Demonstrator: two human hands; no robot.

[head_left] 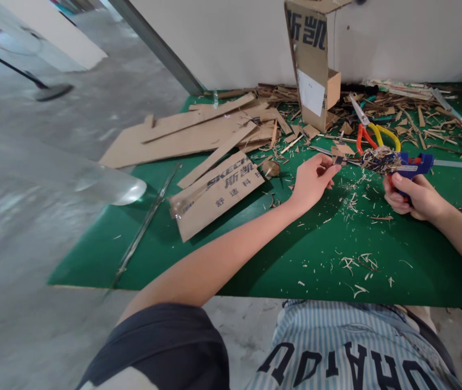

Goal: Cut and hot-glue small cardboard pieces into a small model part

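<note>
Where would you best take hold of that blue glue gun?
I'd take the blue glue gun by its handle, coming from the right, as the right hand does. The handle drops below the body, while the front, wrapped in tangled shreds, points toward the left hand.

Right hand (418, 197) grips a blue glue gun (427, 162), left hand (313, 181) a brown scrap (339, 154).

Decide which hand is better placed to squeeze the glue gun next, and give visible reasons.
Probably the right hand: it grips the glue gun, whose front is turned toward the left hand. The left is occupied, pinching a small piece.
</note>
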